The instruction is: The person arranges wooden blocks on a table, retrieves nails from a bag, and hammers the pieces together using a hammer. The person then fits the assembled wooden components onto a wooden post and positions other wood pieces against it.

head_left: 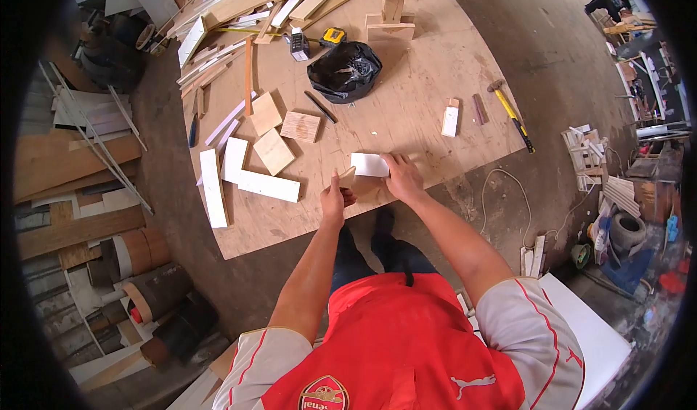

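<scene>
Near the front edge of the plywood table, my right hand (404, 177) is closed on the right end of a small white wooden block (369, 164). My left hand (335, 198) pinches a thin piece of bare wood (348, 175) just left of that block. Whether the two pieces touch, I cannot tell. Left of my hands lie white boards (268, 185), square bare wood pieces (274, 151) and a rectangular wood block (300, 127). Another small white block (450, 121) lies to the right.
A black plastic bag (344, 72), a yellow tape measure (333, 37) and a dark marker-like stick (320, 107) lie farther back on the plywood table (406, 112). A hammer (511, 116) rests at the right edge. Wood strips (247, 10) pile up at the back left. Another person (610, 0) is far right.
</scene>
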Available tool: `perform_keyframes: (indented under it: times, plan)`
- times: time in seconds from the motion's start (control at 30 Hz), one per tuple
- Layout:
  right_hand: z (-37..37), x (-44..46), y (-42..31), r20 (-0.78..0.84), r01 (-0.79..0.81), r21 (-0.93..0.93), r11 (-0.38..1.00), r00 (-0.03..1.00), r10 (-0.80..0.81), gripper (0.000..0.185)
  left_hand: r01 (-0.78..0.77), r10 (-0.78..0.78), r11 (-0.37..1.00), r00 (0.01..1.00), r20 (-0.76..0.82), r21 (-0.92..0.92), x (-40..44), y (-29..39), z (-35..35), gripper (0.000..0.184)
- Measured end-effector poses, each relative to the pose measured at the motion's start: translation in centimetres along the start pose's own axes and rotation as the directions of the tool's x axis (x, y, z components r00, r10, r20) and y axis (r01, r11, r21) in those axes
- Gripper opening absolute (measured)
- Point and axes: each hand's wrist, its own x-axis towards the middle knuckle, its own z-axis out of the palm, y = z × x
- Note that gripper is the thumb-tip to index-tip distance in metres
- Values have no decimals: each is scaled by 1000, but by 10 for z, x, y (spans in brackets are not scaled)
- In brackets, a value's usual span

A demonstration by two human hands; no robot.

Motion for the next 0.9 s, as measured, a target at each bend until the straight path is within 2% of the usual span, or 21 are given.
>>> perform_keyframes:
  times: [0.07,0.17,0.27,0.37,0.4,0.47,0.5,0.6,0.7,0.77,0.8,0.83,0.9]
  plan:
    - [5,4,4,36,2,-28,1000,999,-1,65,0,0,1000,1000,-1,-5,4,-4,-2,78]
    - [10,7,4,-74,-81,-20,997,994,79,63,9,-9,1000,1000,7,11,4,-4,-2,80]
    - [-2,5,-4,-192,27,0,1000,981,-26,63,22,-23,1000,1000,21,18,0,-3,2,74]
    - [-13,-8,-22,-88,111,228,967,992,-93,65,-14,11,998,999,52,59,-3,-7,11,69]
    - [-10,-11,-23,-66,136,204,969,990,-125,65,-35,30,996,997,66,80,-2,-10,15,67]
    - [2,-16,-21,-18,185,160,970,983,-185,65,-91,51,957,987,150,274,4,-17,22,64]
    - [9,-19,-19,-11,136,185,973,991,-136,61,-124,55,922,980,193,367,6,-20,24,63]
    - [30,-17,-4,-132,57,354,933,991,-11,51,-163,68,909,966,251,382,3,-15,35,59]
    - [17,-12,4,-64,-111,634,765,979,195,39,-409,367,584,903,221,702,5,5,41,50]
    - [20,-9,22,64,-214,829,517,954,293,35,-627,612,162,669,421,762,9,19,45,49]
    - [19,-8,26,134,-256,892,371,936,325,34,-669,673,-74,514,532,739,13,25,47,53]
    - [17,-10,29,161,-276,921,275,912,377,30,-661,626,-179,495,602,729,18,30,52,57]
    - [13,-10,40,247,-345,923,169,870,427,29,-633,511,-381,463,725,673,28,39,60,70]
